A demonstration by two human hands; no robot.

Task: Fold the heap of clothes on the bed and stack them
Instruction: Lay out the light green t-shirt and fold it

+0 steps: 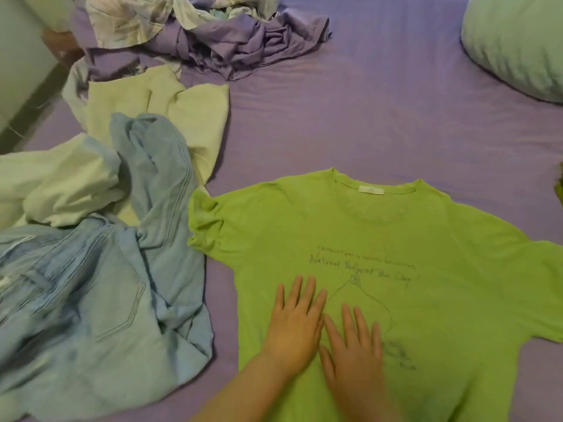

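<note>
While flat on green tee (380,239) w/ "National" script: left hand (294,327) & right hand (355,351), fingers straight.

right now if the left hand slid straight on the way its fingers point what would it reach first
The left hand lies flat on the green t-shirt, fingers pointing up toward the collar. Sliding straight on, it would first cross the handwritten print line on the chest, then probably the collar near the white label.
</note>
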